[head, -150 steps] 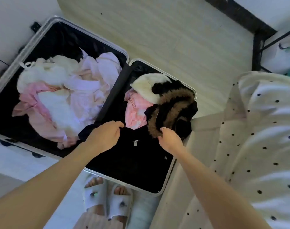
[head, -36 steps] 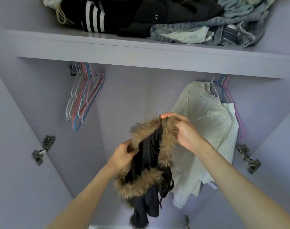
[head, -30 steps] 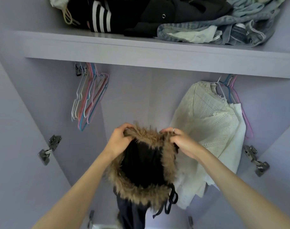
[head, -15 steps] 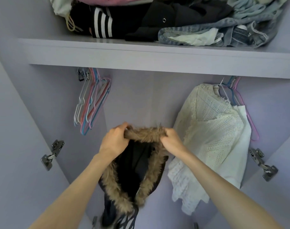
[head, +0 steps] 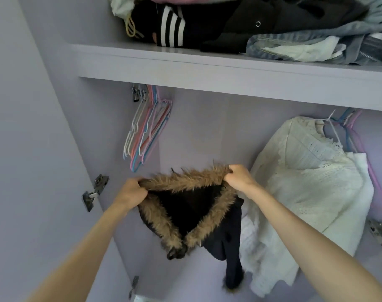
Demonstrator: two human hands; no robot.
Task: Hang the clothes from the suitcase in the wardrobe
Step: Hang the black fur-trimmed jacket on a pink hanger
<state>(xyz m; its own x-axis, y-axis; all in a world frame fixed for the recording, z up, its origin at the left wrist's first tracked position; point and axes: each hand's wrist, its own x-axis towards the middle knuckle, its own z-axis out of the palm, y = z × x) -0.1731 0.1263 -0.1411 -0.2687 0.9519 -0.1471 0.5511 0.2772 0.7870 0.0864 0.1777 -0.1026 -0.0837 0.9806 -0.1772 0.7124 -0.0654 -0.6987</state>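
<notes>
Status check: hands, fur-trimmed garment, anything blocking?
Left hand, right hand grip black garment with brown fur trim. Not hung. Pastel wire hangers free, nothing blocking.

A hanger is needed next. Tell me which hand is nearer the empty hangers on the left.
Left. The left hand grips the fur trim just below the empty hangers; the right hand grips the trim's other end, farther right, beside the white top.

Soft, even daylight, mild shadow under the shelf (head: 229,70), wide-angle bending at edges, slight blur.
</notes>
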